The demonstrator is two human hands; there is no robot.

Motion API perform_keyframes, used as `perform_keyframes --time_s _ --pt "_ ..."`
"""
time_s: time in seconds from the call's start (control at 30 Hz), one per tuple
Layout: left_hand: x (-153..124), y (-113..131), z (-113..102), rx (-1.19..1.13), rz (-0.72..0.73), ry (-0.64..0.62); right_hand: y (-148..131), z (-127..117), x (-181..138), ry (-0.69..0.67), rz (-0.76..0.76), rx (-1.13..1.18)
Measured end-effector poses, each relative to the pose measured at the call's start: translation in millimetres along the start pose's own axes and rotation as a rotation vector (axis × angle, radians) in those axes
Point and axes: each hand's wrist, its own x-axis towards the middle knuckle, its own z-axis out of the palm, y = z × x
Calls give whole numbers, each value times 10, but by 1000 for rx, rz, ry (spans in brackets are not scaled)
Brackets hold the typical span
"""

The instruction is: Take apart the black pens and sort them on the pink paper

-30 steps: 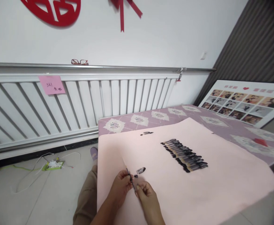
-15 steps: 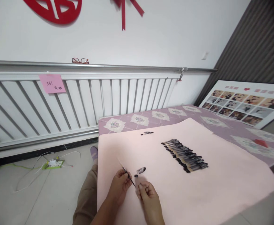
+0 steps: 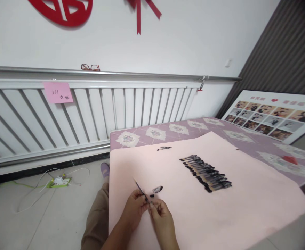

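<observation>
My left hand (image 3: pixel 134 206) pinches a thin pen refill (image 3: pixel 140 189) that slants up to the left over the pink sheet (image 3: pixel 246 215). Fingers of my right hand (image 3: pixel 160 216) are closed at the refill's lower end, against the left fingertips; whether they hold a small part is hidden. A pen cap (image 3: pixel 157 189) and a small black piece (image 3: pixel 152 196) lie on the sheet just beyond my hands. A row of several black pens (image 3: pixel 207 173) lies further right. Another small pen part (image 3: pixel 163 148) rests near the sheet's far edge.
The pink sheet covers a table with a purple patterned cloth (image 3: pixel 168 132). A white radiator (image 3: pixel 89 114) with a pink note (image 3: pixel 57 92) and glasses (image 3: pixel 90 67) on top lines the wall. A photo board (image 3: pixel 274 116) leans at right. Cables (image 3: pixel 58 181) lie on the floor at left.
My hands parted slightly half a second ago and have come together again at the refill's lower end. The refill now tilts a little more to the left.
</observation>
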Motion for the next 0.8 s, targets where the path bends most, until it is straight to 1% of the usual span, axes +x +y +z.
perform_keyframes --time_s 0.2,0.27,0.47,0.63,0.8 --pt "-12 -9 31 32 -1 6 20 27 48 5 19 -74" --pt "-17 -3 39 43 -11 20 40 24 50 2 14 -50" --pt "-15 16 39 31 3 85 36 -12 31 52 16 11" --pt "20 1 8 5 26 108 -8 -32 -5 47 7 -95" --pt "15 -12 -3 -13 32 95 -31 -1 -8 4 -20 -166"
